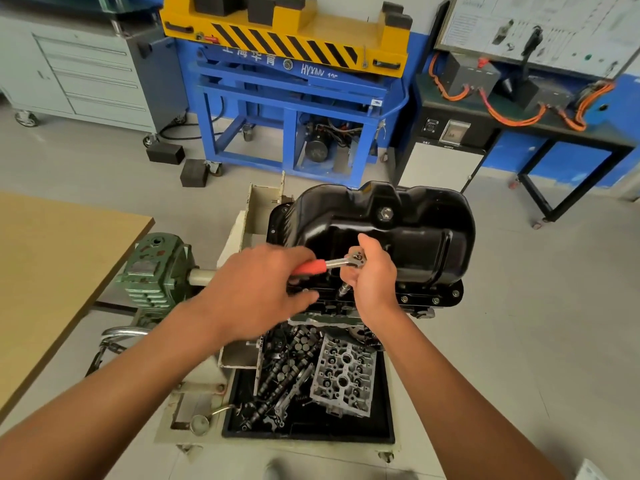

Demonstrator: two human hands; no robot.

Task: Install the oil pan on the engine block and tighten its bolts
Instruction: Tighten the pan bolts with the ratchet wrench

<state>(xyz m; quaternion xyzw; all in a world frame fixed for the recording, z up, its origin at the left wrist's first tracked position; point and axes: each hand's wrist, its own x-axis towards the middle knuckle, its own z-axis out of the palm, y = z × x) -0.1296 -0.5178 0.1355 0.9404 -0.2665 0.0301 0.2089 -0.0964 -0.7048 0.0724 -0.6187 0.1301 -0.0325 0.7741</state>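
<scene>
Hands work a ratchet (332,263) against the pan (415,233): left hand (258,289) clamped on its handle, right hand (372,271) wrapped round its head.

Glossy black oil pan (381,230); matt wooden tabletop (52,265)

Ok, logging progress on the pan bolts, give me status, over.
Left hand on ratchet handle, right hand steadying its head. Oil pan seated on block, near-edge bolt under socket. Nothing in the way.
</scene>
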